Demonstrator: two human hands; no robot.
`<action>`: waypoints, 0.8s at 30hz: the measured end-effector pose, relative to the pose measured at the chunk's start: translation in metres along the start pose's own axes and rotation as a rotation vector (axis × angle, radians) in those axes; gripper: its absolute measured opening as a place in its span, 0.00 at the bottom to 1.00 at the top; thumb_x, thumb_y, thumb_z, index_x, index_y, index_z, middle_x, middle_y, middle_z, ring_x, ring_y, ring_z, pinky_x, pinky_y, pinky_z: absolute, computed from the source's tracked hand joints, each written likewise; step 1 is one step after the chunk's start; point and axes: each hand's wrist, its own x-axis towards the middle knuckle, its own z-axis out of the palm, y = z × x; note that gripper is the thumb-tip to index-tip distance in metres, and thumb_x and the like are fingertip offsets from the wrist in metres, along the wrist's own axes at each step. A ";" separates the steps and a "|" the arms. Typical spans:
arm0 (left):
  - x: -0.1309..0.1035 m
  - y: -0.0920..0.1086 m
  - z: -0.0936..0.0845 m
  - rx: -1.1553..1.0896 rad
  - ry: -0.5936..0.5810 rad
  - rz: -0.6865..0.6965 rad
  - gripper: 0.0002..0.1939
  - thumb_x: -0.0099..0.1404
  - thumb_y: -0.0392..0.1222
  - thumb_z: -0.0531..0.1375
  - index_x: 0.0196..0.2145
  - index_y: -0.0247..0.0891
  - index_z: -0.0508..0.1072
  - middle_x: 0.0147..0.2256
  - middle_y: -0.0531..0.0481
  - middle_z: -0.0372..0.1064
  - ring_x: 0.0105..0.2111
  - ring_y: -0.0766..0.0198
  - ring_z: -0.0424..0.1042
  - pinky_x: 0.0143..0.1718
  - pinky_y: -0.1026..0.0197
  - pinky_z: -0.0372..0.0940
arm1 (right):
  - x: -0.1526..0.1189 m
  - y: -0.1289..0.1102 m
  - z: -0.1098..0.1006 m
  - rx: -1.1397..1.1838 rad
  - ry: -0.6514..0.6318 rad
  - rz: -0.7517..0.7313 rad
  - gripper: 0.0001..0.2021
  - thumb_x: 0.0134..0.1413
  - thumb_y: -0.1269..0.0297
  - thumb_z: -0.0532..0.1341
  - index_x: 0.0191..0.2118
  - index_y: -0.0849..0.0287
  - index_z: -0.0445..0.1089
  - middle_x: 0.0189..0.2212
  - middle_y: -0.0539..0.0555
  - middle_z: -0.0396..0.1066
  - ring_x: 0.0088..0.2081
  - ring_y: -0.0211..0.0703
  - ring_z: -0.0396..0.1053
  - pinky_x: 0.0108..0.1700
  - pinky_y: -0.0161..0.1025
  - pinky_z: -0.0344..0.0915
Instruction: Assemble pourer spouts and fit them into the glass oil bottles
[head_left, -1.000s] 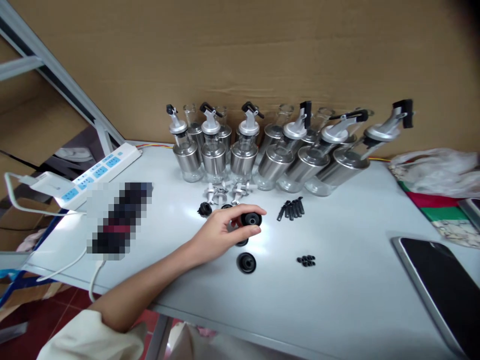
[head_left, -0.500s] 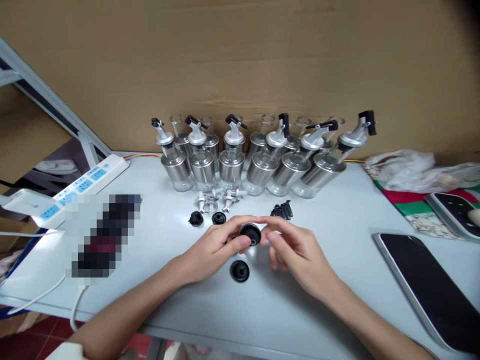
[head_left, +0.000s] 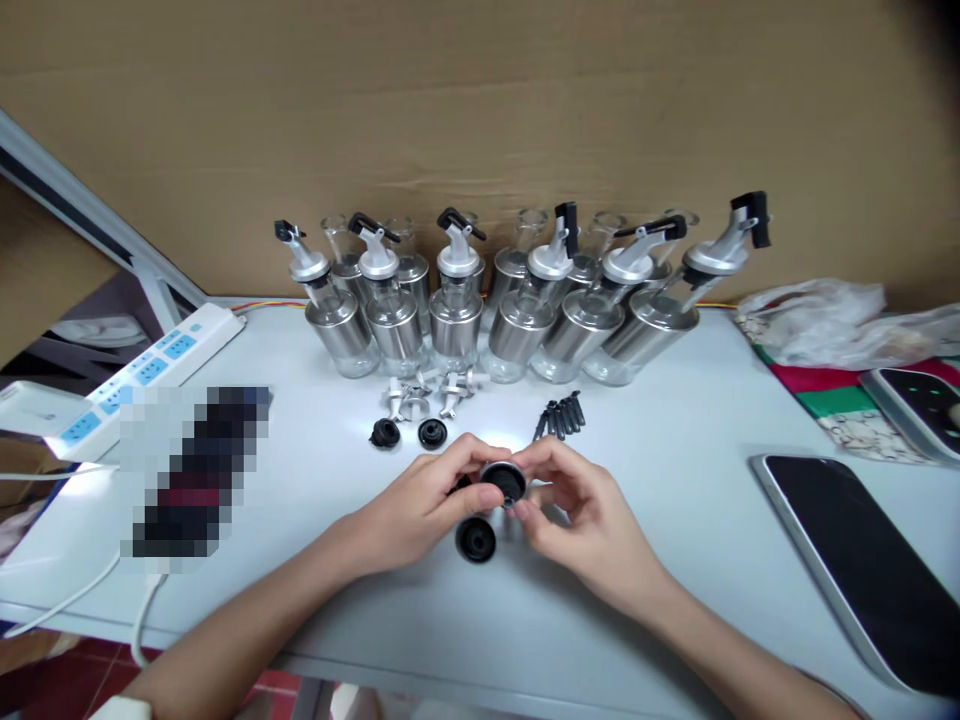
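Between my two hands is a bottle pourer cap (head_left: 504,482), silver-rimmed with a black ribbed inside turned toward me. My left hand (head_left: 420,505) grips it from the left, thumb on the near edge. At its right side, the thumb and index finger of my right hand (head_left: 589,510) pinch the rim. Just below lies a round black stopper (head_left: 476,541) on the table. Two more black stoppers, one tipped (head_left: 385,433) and one flat (head_left: 433,433), rest beyond my left hand. Behind them is a pile of silver spout parts (head_left: 420,400). Several black levers (head_left: 562,415) lie beyond my right hand.
Glass bottles with steel sleeves (head_left: 457,325) stand in rows at the back, the front ones with pourers. A power strip (head_left: 154,370) and a pixelated dark object (head_left: 199,475) are left. A black-screened device (head_left: 855,570) and plastic bag (head_left: 817,320) are right.
My right hand has closed in on the pourer cap, its thumb and index finger now touching the rim. The view has shifted slightly; the left hand keeps its hold.
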 end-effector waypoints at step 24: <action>-0.001 0.008 -0.005 0.267 -0.073 0.078 0.15 0.67 0.47 0.54 0.50 0.42 0.66 0.43 0.50 0.71 0.39 0.62 0.69 0.41 0.63 0.61 | 0.004 0.009 -0.006 -0.149 0.014 -0.056 0.11 0.57 0.60 0.58 0.26 0.58 0.65 0.20 0.47 0.63 0.23 0.36 0.60 0.25 0.33 0.57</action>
